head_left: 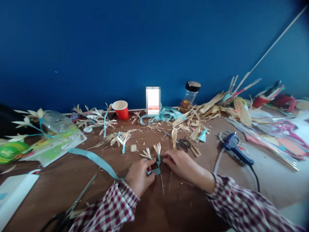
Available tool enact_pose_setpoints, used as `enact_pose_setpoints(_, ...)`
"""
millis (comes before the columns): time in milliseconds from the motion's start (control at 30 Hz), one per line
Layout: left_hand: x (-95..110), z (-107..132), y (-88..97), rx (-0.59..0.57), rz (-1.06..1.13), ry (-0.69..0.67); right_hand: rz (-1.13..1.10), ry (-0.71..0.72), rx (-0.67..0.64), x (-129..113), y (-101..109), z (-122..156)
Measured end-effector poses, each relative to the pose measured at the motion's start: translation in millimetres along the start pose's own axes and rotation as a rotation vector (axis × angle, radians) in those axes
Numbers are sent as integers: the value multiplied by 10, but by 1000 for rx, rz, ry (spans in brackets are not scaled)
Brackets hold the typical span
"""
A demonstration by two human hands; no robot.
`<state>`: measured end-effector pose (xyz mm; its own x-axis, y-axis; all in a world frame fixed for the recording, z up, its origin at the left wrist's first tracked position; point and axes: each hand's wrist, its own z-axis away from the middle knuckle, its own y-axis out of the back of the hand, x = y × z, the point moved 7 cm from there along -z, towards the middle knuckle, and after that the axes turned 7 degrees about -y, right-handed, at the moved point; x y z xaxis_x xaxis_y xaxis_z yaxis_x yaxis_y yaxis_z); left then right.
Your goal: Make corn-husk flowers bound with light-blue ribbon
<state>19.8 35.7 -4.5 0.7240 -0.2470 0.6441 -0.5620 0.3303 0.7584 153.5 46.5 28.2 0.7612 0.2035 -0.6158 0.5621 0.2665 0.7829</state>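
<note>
My left hand pinches a light blue ribbon, whose long tail runs out to the left over the table. The ribbon's near end meets a thin wire stem, wrapped in blue at its top and carrying a small pale corn-husk flower. Beside it, another pale flower head shows just above my left fingers. My right hand is just right of the wrapped stem, its fingers bent and drawn together. Whatever may lie between those fingertips is hidden.
Scissors lie at the lower left, with darker scissors behind my right hand. A blue glue gun rests to the right. Toward the wall are a red cup, tangled ribbon, a jar and dry husks.
</note>
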Motion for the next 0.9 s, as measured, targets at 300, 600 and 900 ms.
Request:
enact_pose_setpoints(300, 18, 28, 14, 22, -13, -17, 14, -18, -54, 70, -212, -236)
enact_pose_setpoints(600, -25, 37, 2, 49, -18, 48, -124, -37, -31, 11, -159, -217)
enact_pose_setpoints(900, -18, 11, 4, 53, 31, 25, -507, -121, -296, 153, -379, -223)
